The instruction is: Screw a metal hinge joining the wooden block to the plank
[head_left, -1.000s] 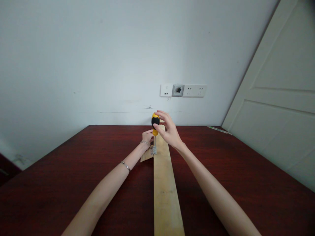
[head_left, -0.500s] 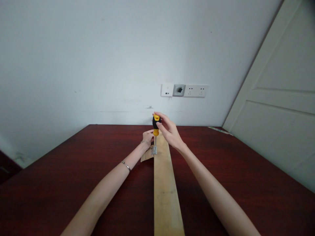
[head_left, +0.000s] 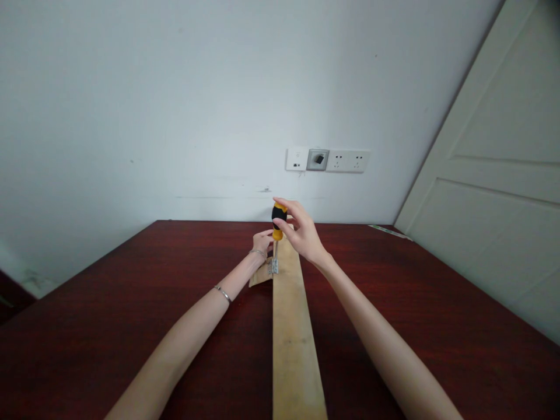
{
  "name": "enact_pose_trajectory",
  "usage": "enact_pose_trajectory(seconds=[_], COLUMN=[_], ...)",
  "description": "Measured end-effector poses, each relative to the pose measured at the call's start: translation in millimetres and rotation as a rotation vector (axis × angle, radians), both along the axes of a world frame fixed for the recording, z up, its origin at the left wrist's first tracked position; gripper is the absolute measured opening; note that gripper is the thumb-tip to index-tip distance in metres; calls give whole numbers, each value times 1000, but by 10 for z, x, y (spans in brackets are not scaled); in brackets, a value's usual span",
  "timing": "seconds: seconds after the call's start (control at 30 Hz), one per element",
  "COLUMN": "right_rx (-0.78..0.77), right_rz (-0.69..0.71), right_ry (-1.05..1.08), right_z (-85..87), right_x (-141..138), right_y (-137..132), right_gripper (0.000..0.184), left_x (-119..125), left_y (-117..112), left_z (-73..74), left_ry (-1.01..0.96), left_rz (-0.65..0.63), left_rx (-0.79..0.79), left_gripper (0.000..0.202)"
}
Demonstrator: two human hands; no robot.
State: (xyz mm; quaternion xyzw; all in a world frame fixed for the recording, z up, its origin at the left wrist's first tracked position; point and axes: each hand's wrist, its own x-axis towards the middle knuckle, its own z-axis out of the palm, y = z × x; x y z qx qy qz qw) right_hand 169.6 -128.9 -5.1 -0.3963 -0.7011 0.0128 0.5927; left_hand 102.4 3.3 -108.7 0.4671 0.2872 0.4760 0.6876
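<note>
My right hand [head_left: 304, 234] is closed round the yellow and black handle of a screwdriver [head_left: 279, 217], which stands almost upright. Its shaft points down to a small metal hinge [head_left: 273, 266] at the left edge of a long wooden board [head_left: 294, 332]. Beside that edge, partly under my left wrist, a smaller wooden piece [head_left: 261, 276] sits tilted against the hinge. My left hand [head_left: 263, 240] is at the board's left side, close to the shaft, with its fingers curled; what they grip is hidden. The screwdriver's tip is too small to make out against the hinge.
The board lies lengthwise on a dark red wooden table [head_left: 210, 350]. Behind the table rises a white wall with a row of sockets [head_left: 328, 160]. A thin strip [head_left: 390, 231] lies at the far right edge, near a pale door [head_left: 499, 175].
My right fingers have turned slightly round the screwdriver handle, and the handle has rotated with them. My left hand, the board and the hinge stay in place.
</note>
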Motion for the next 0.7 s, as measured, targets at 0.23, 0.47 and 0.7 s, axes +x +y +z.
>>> enact_pose_trajectory(seconds=[0.23, 0.47, 0.7], right_rx=[-28, 11, -8], right_rz=[-21, -35, 31], right_ry=[47, 68, 35], right_z=[-17, -3, 12], right_x=[-1, 5, -11], right_y=[-18, 0, -40], right_gripper=[45, 33, 37], left_x=[14, 24, 36], left_y=[25, 65, 110], left_z=[-23, -65, -109], left_ry=[3, 0, -5], left_rz=[1, 9, -4], left_rx=[-12, -17, -10], left_gripper=[17, 14, 16])
